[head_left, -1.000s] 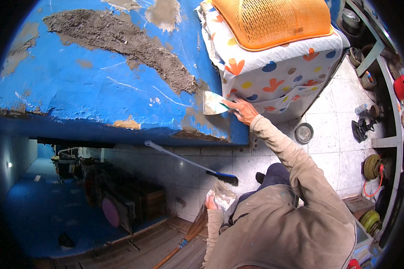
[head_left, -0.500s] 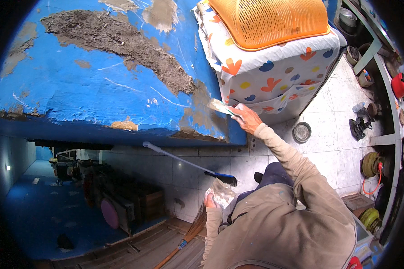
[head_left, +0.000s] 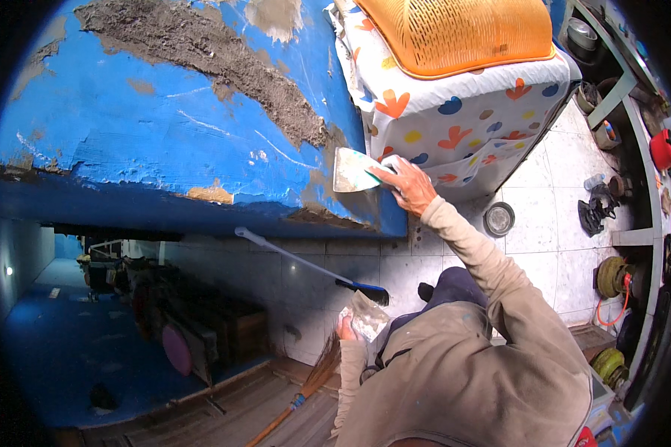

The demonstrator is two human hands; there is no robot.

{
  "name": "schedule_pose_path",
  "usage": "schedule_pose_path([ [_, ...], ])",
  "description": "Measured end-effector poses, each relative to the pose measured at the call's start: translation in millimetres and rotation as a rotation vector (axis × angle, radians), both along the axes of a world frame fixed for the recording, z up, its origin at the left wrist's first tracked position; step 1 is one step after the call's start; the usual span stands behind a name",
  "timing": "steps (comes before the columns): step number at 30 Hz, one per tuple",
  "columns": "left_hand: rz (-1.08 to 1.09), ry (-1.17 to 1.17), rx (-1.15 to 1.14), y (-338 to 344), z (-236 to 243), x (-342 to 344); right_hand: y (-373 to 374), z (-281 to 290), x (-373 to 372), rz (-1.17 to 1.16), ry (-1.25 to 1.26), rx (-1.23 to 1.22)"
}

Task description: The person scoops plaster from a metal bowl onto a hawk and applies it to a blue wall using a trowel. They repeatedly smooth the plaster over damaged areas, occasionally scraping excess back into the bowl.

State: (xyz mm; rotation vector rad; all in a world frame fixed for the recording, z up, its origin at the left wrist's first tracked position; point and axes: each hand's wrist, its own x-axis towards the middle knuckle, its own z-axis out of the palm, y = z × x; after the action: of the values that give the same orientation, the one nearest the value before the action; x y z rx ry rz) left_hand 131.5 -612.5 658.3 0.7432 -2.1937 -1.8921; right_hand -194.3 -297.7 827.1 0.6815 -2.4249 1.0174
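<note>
My right hand [head_left: 410,185] is closed on the handle of a putty knife [head_left: 353,171]. Its wide, whitish-smeared blade lies against or just in front of the grey filler near the corner of the blue wall [head_left: 224,160]; contact is hard to tell. A rough grey strip of bare plaster [head_left: 231,71] runs slantwise across the paint to that corner. Low in front of my body, my left hand [head_left: 346,328] grips a flat, smeared putty plate [head_left: 368,317] by its left side. Whether that plate has a handle is hidden.
Right of the corner, an orange plastic basket [head_left: 462,37] sits on a patterned cover [head_left: 455,112]. On the tiles are a round metal bowl [head_left: 499,219] and a long-handled brush [head_left: 298,261]. A straw broom [head_left: 313,376] leans below. Shelving [head_left: 637,134] lines the right.
The putty knife has turned so its blade's broad face shows, and it now sits slightly left and lower. My left hand still holds the plate. The view has shifted a little.
</note>
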Motion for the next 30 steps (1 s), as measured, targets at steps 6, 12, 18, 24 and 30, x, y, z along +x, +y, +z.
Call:
schedule_pose_path([
  [6, 0.006, 0.068, 0.028, -7.4, -26.7, -0.2, 2.5, -40.0, 1.2, 0.058, -0.058, 0.092],
  [12, -0.075, 0.016, -0.121, -24.9, -46.8, 24.6, -13.9, -69.9, 56.5, 0.148, -0.325, 0.046],
  [18, 0.229, -0.036, 0.588, 31.8, 37.6, -30.1, 3.3, -70.5, 60.5, 0.113, -0.449, -0.098],
  [24, 0.171, 0.004, 0.429, 26.6, 24.1, -16.5, -24.3, -6.0, 42.7, 0.097, -0.552, -0.205],
  [30, 0.231, 0.011, 0.620, 41.5, 39.3, -24.8, -24.2, 22.8, 49.1, 0.143, -0.647, -0.075],
])
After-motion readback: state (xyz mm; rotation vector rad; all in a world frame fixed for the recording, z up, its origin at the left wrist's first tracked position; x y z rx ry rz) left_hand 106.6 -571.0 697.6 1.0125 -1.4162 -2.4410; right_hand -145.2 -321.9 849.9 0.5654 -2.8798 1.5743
